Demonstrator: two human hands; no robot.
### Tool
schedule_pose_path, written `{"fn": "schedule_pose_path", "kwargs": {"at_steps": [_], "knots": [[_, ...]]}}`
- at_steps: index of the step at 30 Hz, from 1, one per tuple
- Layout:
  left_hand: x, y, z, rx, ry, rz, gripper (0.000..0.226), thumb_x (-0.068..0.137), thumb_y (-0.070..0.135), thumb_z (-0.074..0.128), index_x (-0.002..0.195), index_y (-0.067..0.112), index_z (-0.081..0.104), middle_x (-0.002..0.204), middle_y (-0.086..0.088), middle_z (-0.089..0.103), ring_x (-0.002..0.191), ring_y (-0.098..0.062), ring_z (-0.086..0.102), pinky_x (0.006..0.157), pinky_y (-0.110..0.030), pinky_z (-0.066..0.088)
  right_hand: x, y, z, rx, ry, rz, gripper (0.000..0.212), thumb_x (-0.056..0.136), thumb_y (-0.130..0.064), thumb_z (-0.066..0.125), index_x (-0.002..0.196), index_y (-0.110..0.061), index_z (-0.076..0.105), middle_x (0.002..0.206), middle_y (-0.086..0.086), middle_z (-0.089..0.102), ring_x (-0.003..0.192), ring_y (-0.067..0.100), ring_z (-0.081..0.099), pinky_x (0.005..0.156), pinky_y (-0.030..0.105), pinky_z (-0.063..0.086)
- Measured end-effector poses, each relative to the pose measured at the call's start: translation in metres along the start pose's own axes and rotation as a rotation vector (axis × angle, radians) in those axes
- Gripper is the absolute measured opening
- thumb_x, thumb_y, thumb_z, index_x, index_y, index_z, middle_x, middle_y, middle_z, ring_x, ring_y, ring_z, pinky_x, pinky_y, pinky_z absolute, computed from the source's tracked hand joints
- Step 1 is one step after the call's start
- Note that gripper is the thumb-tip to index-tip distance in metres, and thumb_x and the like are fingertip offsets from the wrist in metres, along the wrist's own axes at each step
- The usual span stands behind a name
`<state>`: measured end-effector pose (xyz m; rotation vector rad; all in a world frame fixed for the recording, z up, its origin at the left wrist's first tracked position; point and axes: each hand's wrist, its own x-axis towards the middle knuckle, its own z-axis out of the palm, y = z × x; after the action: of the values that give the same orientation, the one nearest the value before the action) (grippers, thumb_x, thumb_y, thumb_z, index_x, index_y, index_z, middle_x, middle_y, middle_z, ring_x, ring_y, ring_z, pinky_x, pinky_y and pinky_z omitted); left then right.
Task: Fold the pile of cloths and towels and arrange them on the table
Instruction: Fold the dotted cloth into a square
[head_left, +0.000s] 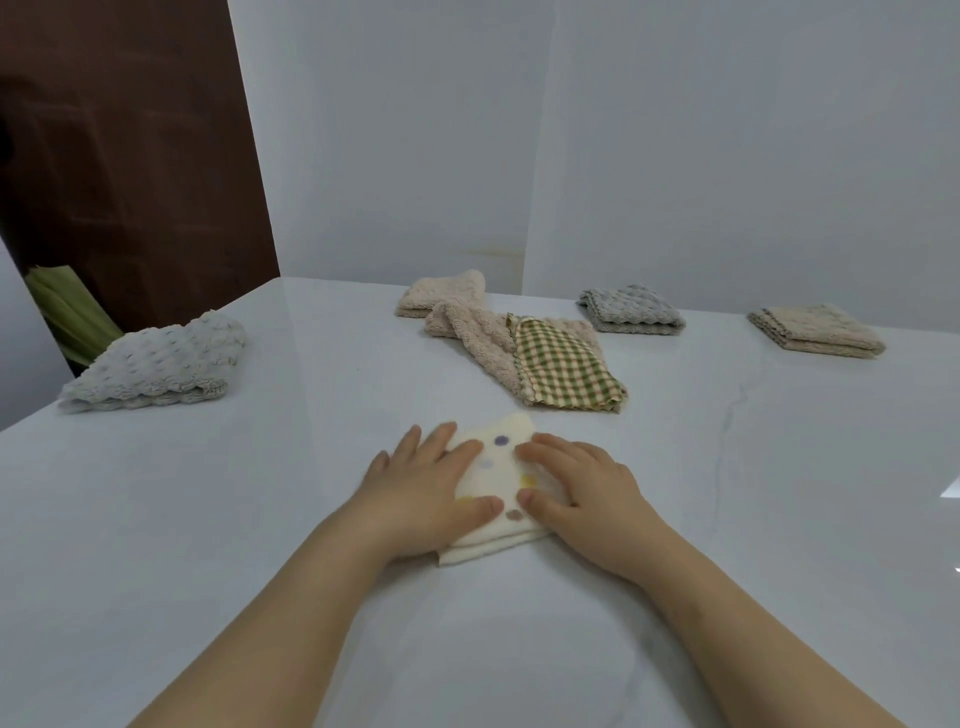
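The cream dotted cloth (500, 470) lies folded into a small square on the white counter (260, 519). It is on the near part, about midway between the left and right edges. Both hands lie flat on top of it. The left hand (431, 483) covers its left side and the right hand (584, 493) covers its right side. The fingers are stretched out and press down; they grab nothing.

Just behind it lies a green checked cloth (569, 366), partly on a fluffy beige towel (472, 332) that is rumpled. A second beige towel (441, 296) sits folded behind that, touching it. Near the back edge, to the right, sit a folded grey towel (631, 312) and a folded tan towel (815, 330), apart from each other. A fluffy pale blue towel (156, 364) sits by the left edge.
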<state>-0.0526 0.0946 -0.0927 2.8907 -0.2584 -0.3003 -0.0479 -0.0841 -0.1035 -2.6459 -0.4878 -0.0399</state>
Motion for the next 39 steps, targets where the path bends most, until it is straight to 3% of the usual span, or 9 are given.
{"fn": "schedule_pose_path", "kwargs": {"at_steps": [5,9,12,17,22,26,32,35,39], "knots": [[-0.004,-0.004,-0.003,0.065,-0.16,-0.036,0.089,0.08,0.072,0.037,0.146,0.035,-0.009,0.155,0.013,-0.017,0.143,-0.015,-0.018,0.115,-0.052,-0.007,-0.001,0.001,-0.006,-0.062,-0.049,0.011,0.043,0.091,-0.046,0.044,0.133,-0.037,0.043,0.147,-0.019,0.032,0.138,0.009,0.022,0.11,0.031,0.015],[-0.007,-0.003,-0.005,0.078,-0.211,0.015,0.103,0.074,0.072,0.048,0.146,0.032,-0.014,0.154,0.011,-0.022,0.142,-0.014,-0.022,0.115,-0.053,-0.01,-0.004,-0.003,-0.008,-0.065,0.129,-0.007,0.035,0.089,-0.048,0.045,0.116,-0.031,0.059,0.135,-0.018,0.048,0.129,0.006,0.033,0.099,0.023,0.019],[-0.005,-0.001,-0.003,0.028,-0.185,0.075,0.096,0.077,0.07,0.047,0.147,0.033,-0.007,0.155,0.013,-0.018,0.142,-0.012,-0.021,0.115,-0.051,-0.01,-0.003,-0.007,-0.004,-0.043,0.136,-0.05,0.063,0.078,-0.064,0.027,0.133,-0.038,0.043,0.149,-0.019,0.028,0.139,0.005,0.017,0.105,0.024,0.012],[0.003,0.001,0.0,-0.255,0.013,0.027,0.067,0.087,0.051,0.046,0.144,0.035,0.016,0.156,0.016,-0.008,0.143,-0.007,-0.013,0.116,-0.042,-0.005,0.0,-0.002,0.001,-0.087,-0.119,0.012,0.058,0.095,-0.05,0.03,0.147,-0.035,0.008,0.156,-0.016,0.008,0.144,0.011,0.001,0.114,0.032,0.004],[0.008,-0.004,0.007,-0.005,-0.047,-0.032,0.077,0.086,0.065,0.033,0.147,0.033,0.0,0.157,0.013,-0.008,0.144,-0.014,-0.013,0.117,-0.045,-0.004,0.002,0.0,0.002,-0.141,-0.165,0.053,0.057,0.095,-0.051,0.026,0.147,-0.031,0.013,0.157,-0.014,0.004,0.145,0.01,-0.002,0.116,0.033,0.0],[0.008,-0.004,0.003,-0.029,-0.029,-0.039,0.08,0.084,0.065,0.04,0.147,0.032,0.005,0.157,0.011,0.0,0.145,-0.015,-0.005,0.117,-0.045,0.0,0.001,-0.003,0.001,-0.047,-0.064,0.087,0.051,0.097,-0.045,0.029,0.145,-0.031,0.022,0.156,-0.011,0.014,0.144,0.013,0.01,0.114,0.033,0.007],[0.0,-0.009,-0.008,-0.173,0.215,-0.273,0.08,0.069,0.068,0.06,0.13,0.022,0.039,0.13,-0.002,0.046,0.123,-0.025,0.039,0.095,-0.036,0.034,-0.005,0.001,-0.011,-0.154,0.125,0.331,0.063,0.088,-0.054,0.042,0.14,-0.021,0.027,0.126,0.002,0.051,0.121,0.025,0.039,0.099,0.037,0.027],[-0.001,-0.007,-0.007,-0.124,0.161,-0.278,0.057,0.068,0.069,0.059,0.101,0.023,0.049,0.105,0.002,0.052,0.107,-0.022,0.046,0.084,-0.033,0.037,-0.007,0.0,-0.012,-0.109,0.098,0.351,0.046,0.085,-0.056,0.046,0.11,-0.018,0.051,0.104,-0.001,0.056,0.108,0.022,0.045,0.088,0.034,0.027],[0.0,-0.003,-0.002,-0.373,0.136,-0.183,0.037,0.074,0.05,0.067,0.086,0.017,0.057,0.09,0.002,0.062,0.098,-0.023,0.056,0.08,-0.033,0.042,-0.006,0.0,-0.011,0.006,0.101,0.305,0.025,0.085,-0.045,0.052,0.083,-0.022,0.045,0.077,-0.011,0.047,0.091,0.018,0.043,0.079,0.03,0.025]]}}
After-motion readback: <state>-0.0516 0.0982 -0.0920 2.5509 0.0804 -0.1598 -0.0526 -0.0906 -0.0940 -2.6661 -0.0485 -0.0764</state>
